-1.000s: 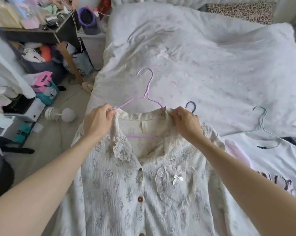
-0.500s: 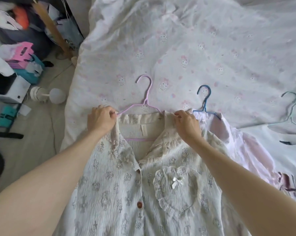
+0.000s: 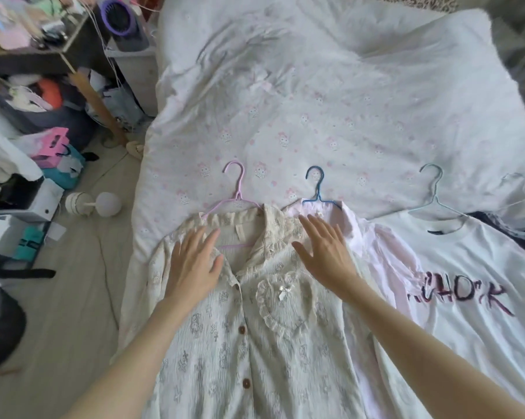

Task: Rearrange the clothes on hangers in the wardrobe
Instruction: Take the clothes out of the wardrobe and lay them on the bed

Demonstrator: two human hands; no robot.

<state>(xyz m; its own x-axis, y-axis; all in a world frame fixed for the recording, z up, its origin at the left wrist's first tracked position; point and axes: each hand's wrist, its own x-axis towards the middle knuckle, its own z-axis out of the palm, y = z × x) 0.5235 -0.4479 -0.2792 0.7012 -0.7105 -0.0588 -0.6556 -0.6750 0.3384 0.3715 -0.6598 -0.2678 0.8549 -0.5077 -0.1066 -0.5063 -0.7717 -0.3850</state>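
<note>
A cream lace-collared blouse point(image 3: 225, 352) with brown buttons and a heart pocket lies flat on the bed, on a pink hanger point(image 3: 235, 192). My left hand point(image 3: 193, 264) rests flat on its left shoulder, fingers spread. My right hand point(image 3: 324, 252) lies flat on its right shoulder, holding nothing. To the right a pale pink shirt point(image 3: 379, 246) sits on a dark blue hanger point(image 3: 317, 189). Further right a white T-shirt point(image 3: 473, 267) with dark lettering is on a light blue hanger point(image 3: 433, 195).
The bed point(image 3: 315, 95) has a white quilt with a small pink print. On the left are floor point(image 3: 58, 297), a white lamp point(image 3: 93, 204), boxes, bags, a cluttered desk point(image 3: 34, 55) and a purple fan point(image 3: 119, 16). A dark garment point(image 3: 509, 225) lies at far right.
Both hands let go of the blouse collar and now lie open and flat on its shoulders. The blouse has settled on the bed. The view has tilted up again.
</note>
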